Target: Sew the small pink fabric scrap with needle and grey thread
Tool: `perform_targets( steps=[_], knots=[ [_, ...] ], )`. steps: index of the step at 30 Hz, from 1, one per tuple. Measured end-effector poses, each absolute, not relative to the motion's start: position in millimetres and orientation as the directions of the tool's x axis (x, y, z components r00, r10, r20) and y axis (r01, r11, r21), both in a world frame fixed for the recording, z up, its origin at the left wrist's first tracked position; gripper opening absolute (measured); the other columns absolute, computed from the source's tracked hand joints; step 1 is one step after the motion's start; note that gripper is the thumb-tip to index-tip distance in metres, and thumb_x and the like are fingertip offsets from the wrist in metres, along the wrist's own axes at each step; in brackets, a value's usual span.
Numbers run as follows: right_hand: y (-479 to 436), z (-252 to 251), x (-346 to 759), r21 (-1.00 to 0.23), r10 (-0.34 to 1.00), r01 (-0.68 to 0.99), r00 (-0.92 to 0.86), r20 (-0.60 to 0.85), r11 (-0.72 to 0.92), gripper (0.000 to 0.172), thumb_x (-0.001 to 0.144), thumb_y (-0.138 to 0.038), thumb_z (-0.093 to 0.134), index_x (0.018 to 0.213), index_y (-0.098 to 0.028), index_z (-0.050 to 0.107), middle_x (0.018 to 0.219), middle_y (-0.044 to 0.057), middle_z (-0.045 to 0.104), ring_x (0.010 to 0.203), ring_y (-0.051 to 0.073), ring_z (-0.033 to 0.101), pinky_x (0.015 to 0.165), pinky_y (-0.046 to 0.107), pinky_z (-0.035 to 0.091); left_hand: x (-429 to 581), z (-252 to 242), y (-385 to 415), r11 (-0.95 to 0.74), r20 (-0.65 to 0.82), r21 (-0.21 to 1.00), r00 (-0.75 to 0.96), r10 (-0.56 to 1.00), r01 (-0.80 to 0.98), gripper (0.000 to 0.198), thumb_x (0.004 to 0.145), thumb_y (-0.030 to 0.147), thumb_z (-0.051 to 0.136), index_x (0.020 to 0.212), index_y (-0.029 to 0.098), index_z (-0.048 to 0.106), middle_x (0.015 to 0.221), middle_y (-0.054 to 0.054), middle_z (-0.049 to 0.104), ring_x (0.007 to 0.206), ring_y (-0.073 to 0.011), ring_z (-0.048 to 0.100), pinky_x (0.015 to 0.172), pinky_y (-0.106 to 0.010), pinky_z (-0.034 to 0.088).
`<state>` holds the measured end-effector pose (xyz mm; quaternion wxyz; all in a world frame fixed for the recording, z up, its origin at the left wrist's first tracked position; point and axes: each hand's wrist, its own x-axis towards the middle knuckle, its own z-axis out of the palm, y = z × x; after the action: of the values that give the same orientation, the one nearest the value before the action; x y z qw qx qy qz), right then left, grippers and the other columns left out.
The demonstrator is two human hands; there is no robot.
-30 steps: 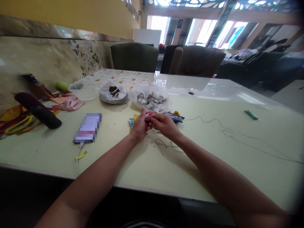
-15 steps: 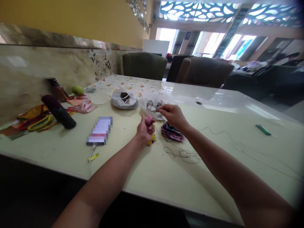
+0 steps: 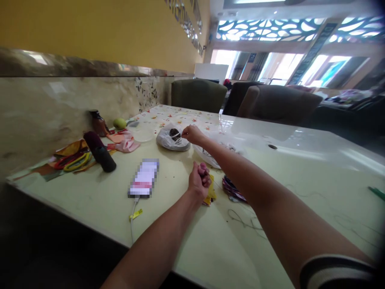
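Note:
My left hand (image 3: pixel 199 180) is closed around a small pink bundle (image 3: pixel 203 166) that looks like cloth. A yellow piece of cloth (image 3: pixel 211 192) shows just beyond its fingers. Over the right edge of a white plastic bag (image 3: pixel 170 141), my right hand (image 3: pixel 192 134) has its fingertips pinched together; what they hold, if anything, is too small to make out. Dark loose material (image 3: pixel 174 133) and a white strip lie in that bag. My right forearm partly covers a second, whitish bag (image 3: pixel 207 157) and a stack of patterned cloth pieces (image 3: pixel 231 188).
A phone (image 3: pixel 144 178) with a white cable lies left of my hands. Farther left are a dark cylinder (image 3: pixel 102 154), yellow-handled scissors (image 3: pixel 77 161), cloth scraps (image 3: pixel 128 141), a brown bottle (image 3: pixel 99 123) and a green fruit (image 3: pixel 119 123). Loose thread (image 3: pixel 245 222) trails at right.
My right hand has moved left from the whitish bag to the bag of dark material. My left hand still holds the pink bundle. The view has shifted.

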<state>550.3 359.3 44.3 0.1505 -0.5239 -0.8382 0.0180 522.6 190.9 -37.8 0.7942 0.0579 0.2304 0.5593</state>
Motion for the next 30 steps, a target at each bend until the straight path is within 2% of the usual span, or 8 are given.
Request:
perform_targets(
  steps=[5, 10, 14, 17, 20, 24, 27, 30],
  knots=[
    [395.2, 28.3, 521.0, -0.108, 0.888, 0.883, -0.447, 0.103, 0.457, 0.023, 0.088, -0.014, 0.067, 0.104, -0.013, 0.083, 0.094, 0.009, 0.079, 0.085, 0.018, 0.07, 0.075, 0.021, 0.046, 521.4, -38.0, 191.2, 0.348, -0.346, 0.288, 0.242, 0.906, -0.892, 0.037, 0.103, 0.041, 0.047, 0.074, 0.017, 0.046, 0.057, 0.005, 0.042, 0.037, -0.0027, 0.021, 0.038, -0.017, 0.01],
    [420.9, 4.1, 503.3, 0.01, 0.867, 0.867, -0.498, -0.028, 0.498, 0.033, 0.077, -0.005, 0.069, 0.105, -0.015, 0.082, 0.103, 0.012, 0.078, 0.094, 0.023, 0.072, 0.079, 0.024, 0.051, 522.3, -37.4, 192.2, 0.346, -0.385, 0.218, 0.245, 0.89, -0.913, 0.041, 0.103, 0.041, 0.047, 0.07, 0.017, 0.045, 0.057, 0.005, 0.042, 0.037, -0.0029, 0.02, 0.039, -0.018, 0.01],
    [431.3, -2.6, 495.3, 0.088, 0.862, 0.857, -0.503, -0.065, 0.507, 0.037, 0.074, -0.004, 0.067, 0.107, -0.016, 0.08, 0.108, 0.014, 0.077, 0.101, 0.026, 0.071, 0.085, 0.027, 0.053, 522.5, -35.7, 193.1, 0.334, -0.385, 0.203, 0.238, 0.892, -0.921, 0.046, 0.102, 0.041, 0.047, 0.063, 0.019, 0.037, 0.055, 0.005, 0.039, 0.038, -0.0038, 0.019, 0.04, -0.019, 0.011],
    [433.6, 1.7, 492.2, 0.118, 0.867, 0.859, -0.492, -0.074, 0.498, 0.037, 0.078, -0.007, 0.065, 0.111, -0.016, 0.079, 0.111, 0.014, 0.076, 0.102, 0.027, 0.071, 0.085, 0.028, 0.053, 521.5, -34.2, 193.6, 0.334, -0.405, 0.187, 0.237, 0.883, -0.924, 0.041, 0.099, 0.04, 0.053, 0.066, 0.017, 0.045, 0.057, 0.005, 0.04, 0.039, -0.0042, 0.019, 0.04, -0.019, 0.011],
    [432.5, 6.4, 491.3, 0.132, 0.873, 0.863, -0.482, -0.079, 0.488, 0.031, 0.083, -0.009, 0.064, 0.11, -0.013, 0.078, 0.111, 0.016, 0.075, 0.104, 0.028, 0.071, 0.086, 0.029, 0.053, 520.4, -33.2, 194.0, 0.348, -0.434, 0.182, 0.242, 0.868, -0.92, 0.038, 0.101, 0.039, 0.05, 0.071, 0.016, 0.052, 0.057, 0.005, 0.04, 0.039, -0.004, 0.019, 0.04, -0.019, 0.011],
    [426.0, 3.2, 492.8, 0.116, 0.861, 0.853, -0.502, -0.082, 0.508, 0.022, 0.092, -0.018, 0.066, 0.111, -0.012, 0.074, 0.113, 0.014, 0.073, 0.107, 0.025, 0.069, 0.093, 0.034, 0.054, 520.0, -32.9, 193.8, 0.343, -0.419, 0.175, 0.246, 0.874, -0.923, 0.04, 0.102, 0.04, 0.047, 0.071, 0.015, 0.052, 0.057, 0.004, 0.04, 0.039, -0.0043, 0.019, 0.039, -0.019, 0.01],
    [420.9, -3.4, 494.8, 0.084, 0.847, 0.843, -0.526, -0.078, 0.531, 0.029, 0.098, -0.032, 0.065, 0.121, -0.015, 0.067, 0.122, 0.01, 0.068, 0.109, 0.022, 0.066, 0.095, 0.042, 0.056, 520.3, -33.9, 193.4, 0.326, -0.394, 0.186, 0.234, 0.889, -0.927, 0.043, 0.103, 0.04, 0.045, 0.067, 0.016, 0.048, 0.058, 0.003, 0.042, 0.04, -0.0043, 0.019, 0.039, -0.019, 0.01],
    [420.7, -6.8, 496.7, 0.04, 0.847, 0.847, -0.528, -0.061, 0.531, 0.035, 0.099, -0.037, 0.065, 0.126, -0.016, 0.064, 0.127, 0.011, 0.064, 0.11, 0.023, 0.065, 0.094, 0.044, 0.058, 520.8, -35.9, 193.7, 0.327, -0.381, 0.214, 0.229, 0.896, -0.921, 0.045, 0.104, 0.04, 0.042, 0.066, 0.016, 0.048, 0.058, 0.004, 0.04, 0.04, -0.0042, 0.018, 0.039, -0.018, 0.01]
  ],
)
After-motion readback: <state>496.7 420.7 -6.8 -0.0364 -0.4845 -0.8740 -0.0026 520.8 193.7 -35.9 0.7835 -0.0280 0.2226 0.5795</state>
